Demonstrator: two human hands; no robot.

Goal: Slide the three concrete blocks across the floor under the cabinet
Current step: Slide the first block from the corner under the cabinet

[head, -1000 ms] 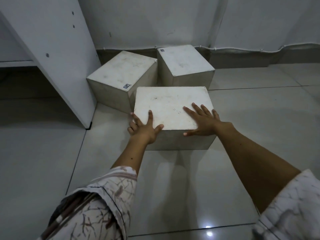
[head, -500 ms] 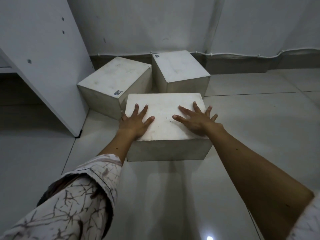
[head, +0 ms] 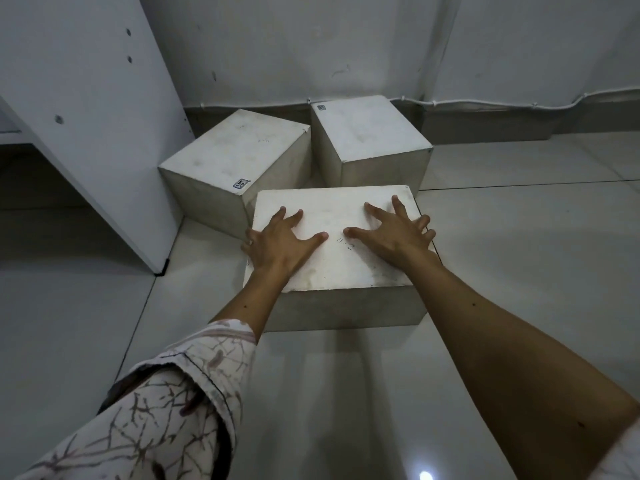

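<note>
Two hands: both lie palm-down, fingers spread flat, on top of the nearest block; neither curls around anything.
Left sleeve: pale fabric sleeve with a brown branching print [head: 162,410], lowest in view, ending partway up the forearm.
Left hand [head: 280,242]: pressed on the left part of the block's top, little-finger side at the left edge.
Right hand [head: 393,230]: pressed on the right part of the top, outer fingers reaching the right edge.
Nearest block: pale grey rectangular concrete block [head: 332,268] standing on the glossy pale tiled floor [head: 519,237], faint handwriting between the two thumbs.
Left block: second grey concrete block [head: 235,157], turned at an angle, a small label near its front corner, just beside the nearest block's far left corner; whether they touch I cannot tell.
Right block: third grey concrete block [head: 367,133], a small label at its far left corner, close against the wall's dark skirting.
Cabinet: white cabinet side panel [head: 86,116] at left, dark open space beneath its shelf; all three blocks sit outside it, to its right.
Wall: grey wall [head: 311,46] with a thin white cable [head: 485,105] running above the skirting.
</note>
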